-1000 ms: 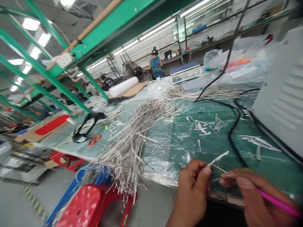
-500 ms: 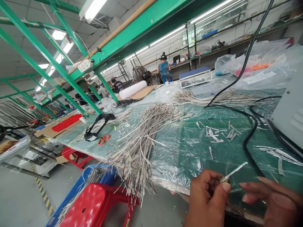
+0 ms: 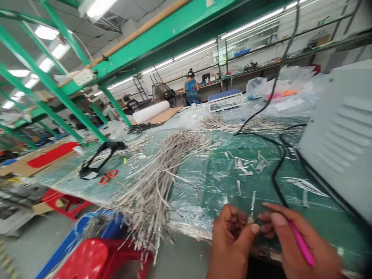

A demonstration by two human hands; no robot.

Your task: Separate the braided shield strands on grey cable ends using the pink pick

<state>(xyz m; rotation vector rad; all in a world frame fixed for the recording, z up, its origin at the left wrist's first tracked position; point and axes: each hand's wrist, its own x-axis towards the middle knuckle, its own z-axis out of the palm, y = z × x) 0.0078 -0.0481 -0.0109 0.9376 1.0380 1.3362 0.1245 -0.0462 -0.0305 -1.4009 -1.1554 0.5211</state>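
Low at the table's front edge, my left hand (image 3: 234,236) pinches a small connector end with a thin whitish strip (image 3: 253,203) pointing up from it. Just to its right, my right hand (image 3: 299,240) holds a pink tool (image 3: 302,243) against the palm, its fingertips close to the connector but seemingly apart from it. The tip of the tool is hidden by my fingers. Left of my hands, a large bundle of grey-white cables (image 3: 165,166) lies over the table edge, with thin red and dark wire ends hanging down.
Scraps of clear film (image 3: 242,166) lie beyond my hands. A grey vented machine (image 3: 340,128) stands at right, with black cables beside it. Orange-handled scissors (image 3: 108,177) and a black strap (image 3: 99,159) lie left. A red stool (image 3: 84,259) and blue bin (image 3: 66,242) are below.
My right hand has moved left, close to my left hand, and the pink tool now shows. The strip in my left hand has turned more upright. The view has shifted right.
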